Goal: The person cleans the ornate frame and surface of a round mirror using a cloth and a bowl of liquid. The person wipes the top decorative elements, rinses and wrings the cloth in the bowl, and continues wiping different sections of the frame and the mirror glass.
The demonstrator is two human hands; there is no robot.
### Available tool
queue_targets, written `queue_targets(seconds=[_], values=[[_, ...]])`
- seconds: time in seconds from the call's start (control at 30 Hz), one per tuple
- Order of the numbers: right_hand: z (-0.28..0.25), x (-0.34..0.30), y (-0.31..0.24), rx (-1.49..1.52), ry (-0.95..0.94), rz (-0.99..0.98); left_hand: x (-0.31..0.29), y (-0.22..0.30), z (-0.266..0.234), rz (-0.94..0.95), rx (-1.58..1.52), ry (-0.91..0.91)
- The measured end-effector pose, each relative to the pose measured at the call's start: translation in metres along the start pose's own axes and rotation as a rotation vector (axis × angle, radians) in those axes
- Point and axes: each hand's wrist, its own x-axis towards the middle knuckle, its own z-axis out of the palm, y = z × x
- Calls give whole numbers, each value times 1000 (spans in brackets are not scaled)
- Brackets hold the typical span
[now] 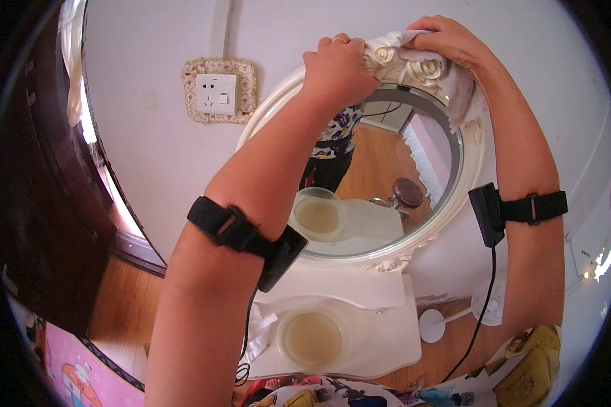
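Observation:
An oval mirror (pixel 384 169) with a cream frame (pixel 474 159) and carved roses at its top is in front of me. My left hand (pixel 339 68) is closed round the frame's upper edge, left of the roses; a ring shows on one finger. A pale, damp-looking cloth (pixel 460 95) drapes over the carving and down the frame's upper right side. My right hand (pixel 448 42) grips this cloth against the top of the frame, its fingertips partly hidden by folds.
Below the mirror, a cream dressing table (pixel 380 339) carries a clear tub (pixel 312 338) of cloudy water and a crumpled white wrapper (pixel 258 332). A white fan (pixel 434 325) stands at right. A wall socket (pixel 216 93) with a lace surround is at left, beside a dark door (pixel 47 176).

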Motion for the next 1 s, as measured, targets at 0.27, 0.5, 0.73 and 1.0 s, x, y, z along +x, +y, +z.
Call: queue_targets(seconds=[0.27, 0.5, 0.73, 1.0], values=[[6, 23, -9, -603, 16, 119, -4, 6, 2, -2, 22, 15], [35, 28, -23, -792, 188, 227, -3, 4, 4, -32, 6, -13], [16, 17, 4, -451, 63, -72, 1, -3, 2, -54, -30, -11], [19, 15, -12, -580, 134, 4, 3, 2, 4, -73, -5, -51]])
